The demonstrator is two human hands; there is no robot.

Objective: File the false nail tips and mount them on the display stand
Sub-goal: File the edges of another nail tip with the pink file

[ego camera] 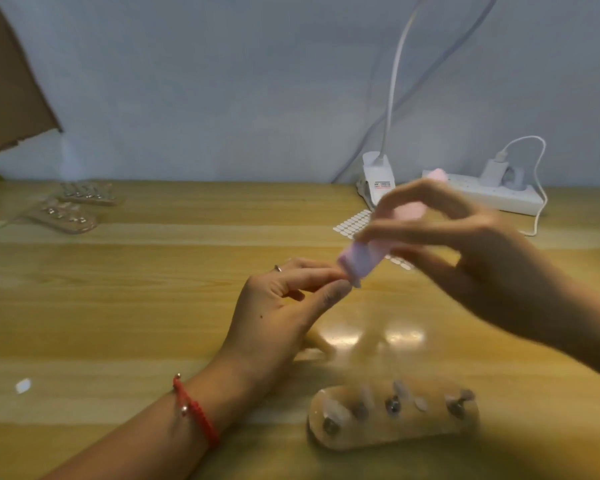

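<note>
My right hand [465, 244] grips a pink buffer block [368, 251], tilted with its lower end down to the left; the block is motion-blurred. That lower end meets the fingertips of my left hand [284, 303], whose thumb and forefinger pinch a small false nail tip [356, 282], barely visible. A clear oval display stand [394, 415] lies on the wooden table [153, 306] in front, below both hands. It carries several pegs, some with pale nail tips on them.
Two more clear display stands [73, 207] lie at the far left. A sheet of white adhesive dots [352, 221] sits behind the hands. A clip lamp base [376, 180] and a white power strip [496, 194] with a plugged charger stand by the wall. A small white scrap [23, 386] lies at left.
</note>
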